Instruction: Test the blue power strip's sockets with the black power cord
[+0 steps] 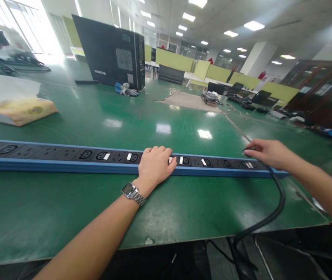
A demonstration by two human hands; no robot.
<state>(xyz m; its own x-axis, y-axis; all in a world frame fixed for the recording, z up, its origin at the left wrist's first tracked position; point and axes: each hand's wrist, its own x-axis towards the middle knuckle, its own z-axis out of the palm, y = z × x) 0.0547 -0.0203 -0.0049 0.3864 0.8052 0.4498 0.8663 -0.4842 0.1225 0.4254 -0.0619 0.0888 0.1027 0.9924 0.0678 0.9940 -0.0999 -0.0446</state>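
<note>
A left hand (155,163) presses flat, gripping nothing, on a long blue power strip (67,159) lying across the near green table (67,210), while the right hand (266,152) pinches its black cable (278,194) at the right end, apparently steadying the strip; shifting it would call for a firmer hold.

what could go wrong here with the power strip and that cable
1. The black cable loops off the table edge toward the floor; it might snag and drag the long power strip.
2. The right hand touches the strip's cable end, fingers near the sockets; if it is live, that could be unsafe.
3. The left hand only presses flat on the strip, so it may slide on the green table.
</note>
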